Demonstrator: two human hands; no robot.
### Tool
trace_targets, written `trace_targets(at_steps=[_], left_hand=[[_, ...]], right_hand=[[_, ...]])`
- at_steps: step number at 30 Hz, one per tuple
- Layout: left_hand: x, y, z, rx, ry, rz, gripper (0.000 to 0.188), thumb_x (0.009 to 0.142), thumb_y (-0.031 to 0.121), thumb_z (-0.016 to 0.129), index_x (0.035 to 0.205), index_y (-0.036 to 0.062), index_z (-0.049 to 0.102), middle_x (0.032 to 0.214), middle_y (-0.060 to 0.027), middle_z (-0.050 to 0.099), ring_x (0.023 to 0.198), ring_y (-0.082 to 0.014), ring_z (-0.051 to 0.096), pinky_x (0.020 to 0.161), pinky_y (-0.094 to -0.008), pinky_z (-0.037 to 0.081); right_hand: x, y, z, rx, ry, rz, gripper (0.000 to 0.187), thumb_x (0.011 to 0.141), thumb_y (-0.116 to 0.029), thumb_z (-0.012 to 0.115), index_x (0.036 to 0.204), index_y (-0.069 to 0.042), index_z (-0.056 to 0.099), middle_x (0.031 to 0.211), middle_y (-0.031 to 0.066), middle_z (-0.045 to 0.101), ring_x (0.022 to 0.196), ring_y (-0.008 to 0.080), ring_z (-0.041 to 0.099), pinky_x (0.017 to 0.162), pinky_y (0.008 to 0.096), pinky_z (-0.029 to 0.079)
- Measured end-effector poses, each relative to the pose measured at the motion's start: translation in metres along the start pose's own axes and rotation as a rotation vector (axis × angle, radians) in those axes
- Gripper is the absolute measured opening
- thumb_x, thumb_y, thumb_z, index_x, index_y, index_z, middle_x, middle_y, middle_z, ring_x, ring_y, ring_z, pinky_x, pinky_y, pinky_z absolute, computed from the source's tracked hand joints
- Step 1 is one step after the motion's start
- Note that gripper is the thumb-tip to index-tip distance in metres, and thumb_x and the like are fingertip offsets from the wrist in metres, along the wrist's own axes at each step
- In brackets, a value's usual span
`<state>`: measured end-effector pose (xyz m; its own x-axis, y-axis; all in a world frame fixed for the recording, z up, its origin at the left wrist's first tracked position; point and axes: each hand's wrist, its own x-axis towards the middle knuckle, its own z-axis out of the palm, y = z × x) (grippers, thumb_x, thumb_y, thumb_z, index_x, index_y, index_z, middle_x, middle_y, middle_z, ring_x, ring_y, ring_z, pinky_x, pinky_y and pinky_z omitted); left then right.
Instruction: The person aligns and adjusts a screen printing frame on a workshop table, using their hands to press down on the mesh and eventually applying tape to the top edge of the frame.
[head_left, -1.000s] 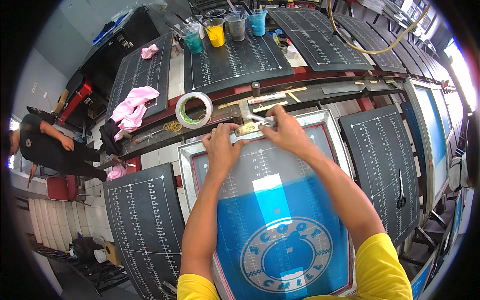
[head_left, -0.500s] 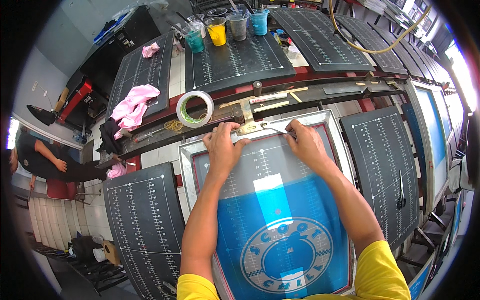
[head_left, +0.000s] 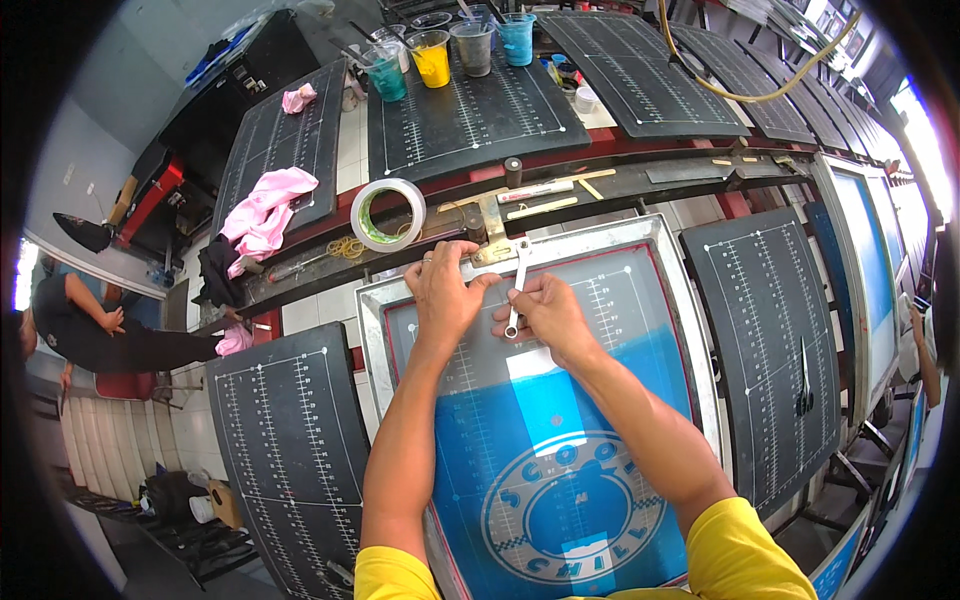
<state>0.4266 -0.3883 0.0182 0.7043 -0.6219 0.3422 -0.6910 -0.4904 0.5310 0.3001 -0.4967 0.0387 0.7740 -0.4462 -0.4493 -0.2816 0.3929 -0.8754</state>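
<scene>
A silk-screen frame [head_left: 372,330] lies in front of me, its mesh [head_left: 470,500] coated blue with a round stencil design and grey toward the far end. My right hand [head_left: 552,318] pinches a combination wrench [head_left: 519,285] near its ring end. The wrench's far end sits at the frame's far edge, beside a brass-coloured bracket [head_left: 493,228]; the fastener there is too small to make out. My left hand [head_left: 445,300] grips the frame's far bar just left of the bracket, fingers over the edge and thumb toward the wrench.
Black printing boards [head_left: 285,450] flank the frame; scissors [head_left: 804,380] lie on the right one. A tape roll [head_left: 388,215], marker [head_left: 535,193] and pink cloth [head_left: 268,215] rest along the rail. Ink cups [head_left: 431,60] stand beyond. Another person [head_left: 100,320] is at far left.
My right hand has swung toward me and left, turning the wrench from pointing right to pointing toward me. My left hand stays at the frame's far bar. A person's arm appears at far right.
</scene>
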Motion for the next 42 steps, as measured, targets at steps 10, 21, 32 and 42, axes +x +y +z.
trace_targets(at_steps=[10,21,32,42], left_hand=[[0.0,0.002,-0.003,-0.011,-0.01,-0.028,0.049,0.071,0.033,0.086,0.109,0.0115,0.064,0.105,-0.0016,0.067,0.105,-0.023,0.06,0.096,-0.0402,0.031],[0.0,0.001,-0.007,-0.057,-0.082,-0.046,0.048,0.073,0.031,0.085,0.112,0.0125,0.064,0.112,-0.0063,0.066,0.112,-0.0255,0.058,0.099,-0.041,0.03],[0.0,-0.002,-0.007,-0.073,-0.085,-0.026,0.043,0.076,0.027,0.081,0.113,0.0128,0.064,0.113,-0.005,0.066,0.112,-0.0244,0.058,0.1,-0.0407,0.029],[0.003,-0.016,-0.002,-0.2,-0.051,0.005,0.026,0.087,0.011,0.055,0.11,0.0118,0.067,0.101,-0.0044,0.064,0.099,-0.0233,0.059,0.096,-0.0405,0.032]], right_hand=[[0.001,-0.001,-0.03,-0.464,0.127,-0.305,0.018,0.098,-0.015,0.057,0.098,0.003,0.06,0.071,0.0089,0.063,0.057,0.0161,0.055,0.055,0.0337,0.044],[0.041,-0.036,-0.037,-0.722,0.047,-0.313,0.022,0.088,-0.017,0.063,0.09,0.003,0.07,0.074,0.015,0.069,0.07,0.022,0.066,0.066,0.0364,0.05],[0.017,-0.034,-0.023,-0.52,-0.233,-0.023,0.016,0.097,-0.015,0.056,0.099,0.001,0.058,0.07,0.0098,0.069,0.052,0.0149,0.062,0.047,0.0287,0.046],[0.013,-0.004,-0.013,-0.452,-0.013,-0.316,0.019,0.097,-0.015,0.056,0.106,0.002,0.053,0.073,0.0142,0.066,0.058,0.0217,0.063,0.058,0.0362,0.051]])
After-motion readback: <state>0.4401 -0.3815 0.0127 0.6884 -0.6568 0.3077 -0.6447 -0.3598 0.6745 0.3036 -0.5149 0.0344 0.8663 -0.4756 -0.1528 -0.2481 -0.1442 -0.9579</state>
